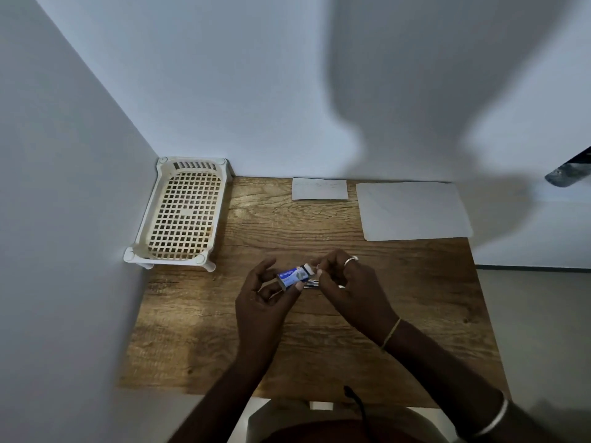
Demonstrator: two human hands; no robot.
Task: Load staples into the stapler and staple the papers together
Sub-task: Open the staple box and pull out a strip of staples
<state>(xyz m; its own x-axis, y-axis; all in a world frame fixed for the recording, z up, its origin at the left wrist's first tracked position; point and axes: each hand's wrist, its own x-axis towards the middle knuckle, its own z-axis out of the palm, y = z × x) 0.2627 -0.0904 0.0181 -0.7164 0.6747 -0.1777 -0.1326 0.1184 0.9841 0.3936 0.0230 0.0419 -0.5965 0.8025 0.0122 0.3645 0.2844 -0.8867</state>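
Over the middle of the wooden table [415, 298], my left hand [259, 302] holds a small blue staple box [292, 276] between thumb and fingers. The box's right end flap stands open. My right hand [348, 282] pinches at that open end, and a silver strip of staples [311, 285] shows just below the box at my fingertips. Two sheets of paper lie at the back of the table: a small one [319, 188] and a larger one [412, 211] to its right. No stapler is in sight.
A cream plastic lattice tray [182, 215] stands on short legs at the table's back left corner, against the white walls. The table's right edge drops to the floor. A dark object [569, 174] pokes in at the far right.
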